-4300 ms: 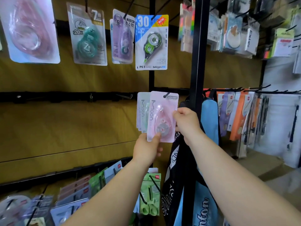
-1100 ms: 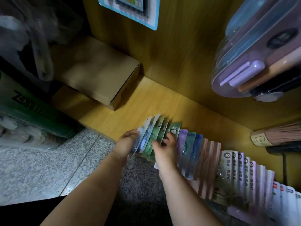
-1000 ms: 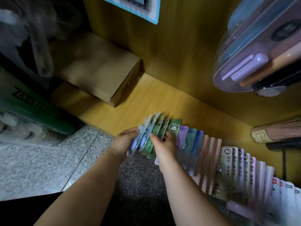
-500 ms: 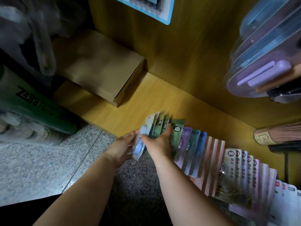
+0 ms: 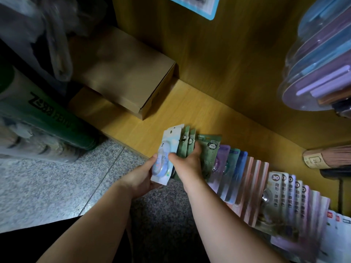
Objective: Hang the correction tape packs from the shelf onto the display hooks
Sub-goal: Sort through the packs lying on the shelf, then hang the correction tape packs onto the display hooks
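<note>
Packs (image 5: 209, 154) (row on shelf (image 5: 171, 111)) beside cardboard box (image 5: 129, 73).

A white circle printed with "30" tops the front card of a row of correction tape packs (image 5: 276, 194) at four o'clock — the vertical characters beneath it are too small to read. At nine o'clock, a green carton (image 5: 47, 118) bears large dark lettering, upside down and illegible.

Pale blue pack (image 5: 167, 156) leans at the row of packs (image 5: 247, 179) on the shelf (image 5: 190, 111).
</note>
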A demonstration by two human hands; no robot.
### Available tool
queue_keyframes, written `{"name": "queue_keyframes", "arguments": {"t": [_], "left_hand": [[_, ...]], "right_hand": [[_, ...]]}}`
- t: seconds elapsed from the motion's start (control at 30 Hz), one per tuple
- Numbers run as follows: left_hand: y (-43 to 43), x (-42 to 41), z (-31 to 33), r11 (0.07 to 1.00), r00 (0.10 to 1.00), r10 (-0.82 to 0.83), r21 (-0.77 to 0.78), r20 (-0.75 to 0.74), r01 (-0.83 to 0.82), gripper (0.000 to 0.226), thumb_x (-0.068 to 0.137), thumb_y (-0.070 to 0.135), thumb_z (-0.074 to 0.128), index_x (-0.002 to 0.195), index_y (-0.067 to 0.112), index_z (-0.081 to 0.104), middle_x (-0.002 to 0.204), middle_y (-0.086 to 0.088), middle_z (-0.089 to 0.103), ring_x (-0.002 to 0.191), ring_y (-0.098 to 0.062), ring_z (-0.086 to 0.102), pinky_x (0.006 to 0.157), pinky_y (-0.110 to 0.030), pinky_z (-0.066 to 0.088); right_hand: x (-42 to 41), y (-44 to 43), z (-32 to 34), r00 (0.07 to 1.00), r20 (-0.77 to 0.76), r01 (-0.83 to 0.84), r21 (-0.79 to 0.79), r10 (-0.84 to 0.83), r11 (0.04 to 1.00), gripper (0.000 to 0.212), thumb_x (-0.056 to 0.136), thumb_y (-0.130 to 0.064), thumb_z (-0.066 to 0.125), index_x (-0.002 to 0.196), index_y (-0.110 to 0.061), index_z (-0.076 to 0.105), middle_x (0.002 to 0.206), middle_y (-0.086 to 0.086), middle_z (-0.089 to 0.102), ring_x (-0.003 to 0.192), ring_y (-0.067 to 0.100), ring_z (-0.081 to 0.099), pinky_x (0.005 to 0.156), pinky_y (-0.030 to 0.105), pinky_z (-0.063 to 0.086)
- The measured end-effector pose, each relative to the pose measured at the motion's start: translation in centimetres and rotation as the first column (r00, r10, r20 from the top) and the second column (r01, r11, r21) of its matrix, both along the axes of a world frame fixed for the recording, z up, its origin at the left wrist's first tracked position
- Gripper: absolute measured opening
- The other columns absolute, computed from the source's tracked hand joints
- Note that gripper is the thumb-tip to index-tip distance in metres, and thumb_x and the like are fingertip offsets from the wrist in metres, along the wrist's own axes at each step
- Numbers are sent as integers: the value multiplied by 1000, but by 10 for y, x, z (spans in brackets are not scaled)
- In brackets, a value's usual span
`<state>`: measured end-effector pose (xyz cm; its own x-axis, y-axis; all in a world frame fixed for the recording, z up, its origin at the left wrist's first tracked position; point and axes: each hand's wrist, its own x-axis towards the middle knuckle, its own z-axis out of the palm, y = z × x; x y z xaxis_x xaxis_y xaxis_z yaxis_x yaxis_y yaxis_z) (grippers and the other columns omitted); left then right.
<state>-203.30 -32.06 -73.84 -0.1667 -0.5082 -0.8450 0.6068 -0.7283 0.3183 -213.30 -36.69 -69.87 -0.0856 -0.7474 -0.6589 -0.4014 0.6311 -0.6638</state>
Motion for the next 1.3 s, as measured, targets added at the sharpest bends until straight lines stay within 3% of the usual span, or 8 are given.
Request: {"name": "queue_keyframes", "arguments": {"t": [0.1,0.23,0.47,0.63,0.73,0.9,1.17,1.3], "left_hand": [[2,3,5,999,999,-2,-38,46,4,50,95,41,35,129,6,46,121,-16,60,75,-18,64,61,-26,57],[3,10,13,986,994,92,-133,-53,-98,34,95,35,30,98,16,58,74,1,75,63,-11,71,53,-22,57],[12,7,60,956,991,-20,-289,130,57,24,90,32,38,95,20,58,97,-1,65,88,-14,62,83,-26,49],[42,-2,103,913,988,5,-403,153,58,28,80,34,46,97,18,61,82,3,75,75,-10,70,69,-23,57],[62,-9,140,851,981,19,-519,195,86,31,70,34,57,95,17,59,73,5,75,67,-7,71,57,-19,55],[91,-26,202,722,938,151,-683,313,111,64,56,43,67,116,23,55,101,-1,73,89,-17,69,76,-31,52],[99,-58,307,470,928,229,-868,294,159,65,54,43,66,115,22,55,107,-2,71,94,-17,68,70,-25,57],[90,-82,357,393,942,214,-906,259,160,42,70,42,60,109,28,57,101,6,73,92,-11,69,66,-22,56]], "right_hand": [[1,0,1,997,74,32,12,-33,999,76,76,-9,64,140,-25,26,125,5,58,115,24,56,98,38,47],[2,-3,11,980,198,10,14,-13,1000,64,80,-12,59,136,-28,33,117,-2,58,108,20,55,80,27,49],[-3,8,52,949,316,-3,-14,7,1000,47,77,-26,59,118,-39,40,102,-7,60,93,16,60,66,26,50],[-18,35,95,917,387,-75,-66,95,995,38,59,-33,53,93,-47,49,96,-12,62,97,16,61,79,30,50],[-29,56,127,889,439,-79,-133,131,988,49,60,-30,54,109,-37,54,97,-7,65,97,18,63,73,28,51],[-50,85,191,844,513,-33,-238,154,971,36,78,-23,59,113,-32,55,83,-9,67,65,3,66,53,19,50],[-78,106,293,756,598,179,-579,265,795,44,85,-14,58,121,-33,40,108,-12,58,107,16,57,88,31,49],[-101,110,348,813,499,208,-730,299,651,32,91,-10,49,109,-33,37,111,-9,53,102,11,56,88,26,48]]}}
